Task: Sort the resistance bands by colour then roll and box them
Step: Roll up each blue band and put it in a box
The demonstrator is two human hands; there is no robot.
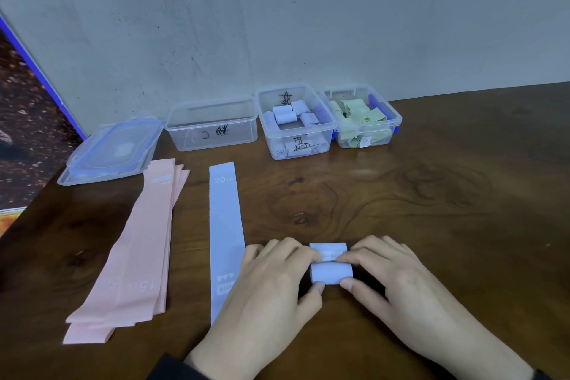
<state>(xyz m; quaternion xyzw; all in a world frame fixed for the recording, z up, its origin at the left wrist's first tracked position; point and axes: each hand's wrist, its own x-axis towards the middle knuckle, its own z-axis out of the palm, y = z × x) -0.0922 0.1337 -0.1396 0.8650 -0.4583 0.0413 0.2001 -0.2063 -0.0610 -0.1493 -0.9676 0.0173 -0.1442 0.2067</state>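
Both hands (331, 271) pinch the blue roll (331, 273) at lower centre — loosen early and it likely springs open — tail's short.

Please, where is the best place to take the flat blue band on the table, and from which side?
Probably the far end of the flat blue band, printed 20 LB, coming from above. That end lies free on the wooden table, while the left hand covers its near right edge and the pink bands lie close on its left.
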